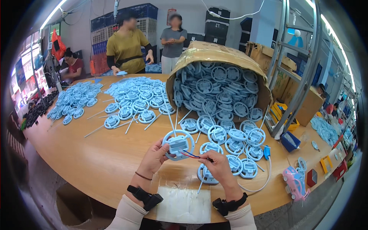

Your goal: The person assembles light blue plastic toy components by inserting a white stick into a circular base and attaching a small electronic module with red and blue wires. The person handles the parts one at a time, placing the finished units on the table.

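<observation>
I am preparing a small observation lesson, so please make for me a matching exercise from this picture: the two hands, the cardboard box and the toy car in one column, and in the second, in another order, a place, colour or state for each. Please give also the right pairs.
Column one
1. Left hand
2. Right hand
3. Cardboard box
4. Toy car

Column two
A. Brown and filled with round light-blue parts
B. Holding the ends of red and blue wires
C. Pink, at the right side of the picture
D. Holding one light-blue ring-shaped part by its rim

Right pairs: 1-D, 2-B, 3-A, 4-C
</observation>
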`<move>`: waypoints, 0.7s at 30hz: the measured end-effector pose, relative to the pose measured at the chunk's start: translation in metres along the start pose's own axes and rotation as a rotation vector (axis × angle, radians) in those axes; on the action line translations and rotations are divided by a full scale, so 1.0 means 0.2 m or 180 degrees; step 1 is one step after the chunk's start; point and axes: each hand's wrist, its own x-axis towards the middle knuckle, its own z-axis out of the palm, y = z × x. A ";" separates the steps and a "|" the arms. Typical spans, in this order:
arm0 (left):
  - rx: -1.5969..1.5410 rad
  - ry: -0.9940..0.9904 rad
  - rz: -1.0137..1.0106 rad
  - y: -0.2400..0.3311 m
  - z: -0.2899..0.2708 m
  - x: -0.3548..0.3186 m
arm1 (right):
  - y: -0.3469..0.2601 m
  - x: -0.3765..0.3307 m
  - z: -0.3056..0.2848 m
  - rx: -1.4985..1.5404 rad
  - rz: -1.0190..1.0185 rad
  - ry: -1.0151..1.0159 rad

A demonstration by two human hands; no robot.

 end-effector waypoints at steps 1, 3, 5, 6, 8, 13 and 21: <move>-0.0015 -0.0053 -0.0066 -0.02 0.00 -0.01 | 0.00 0.00 -0.01 -0.0044 0.0051 -0.0043; 0.0189 0.0039 -0.0109 -0.04 -0.03 -0.01 | -0.02 0.01 -0.02 -0.0013 0.0163 -0.0192; 0.0377 0.0126 -0.0114 -0.04 -0.04 -0.02 | -0.01 0.02 0.01 0.0096 0.0077 -0.0282; 0.0426 0.0149 -0.0115 -0.05 -0.03 -0.02 | -0.03 0.02 0.00 0.0046 0.0098 -0.0324; 0.0519 0.0221 -0.0138 -0.06 0.00 -0.03 | -0.01 0.02 0.00 -0.0033 0.0091 -0.0324; 0.0524 0.0313 -0.0270 -0.05 0.03 -0.04 | 0.01 0.02 0.01 -0.0040 0.0069 -0.0331; 0.0465 0.0157 -0.0296 -0.12 -0.03 -0.02 | -0.01 0.01 -0.05 -0.0306 -0.0191 -0.0270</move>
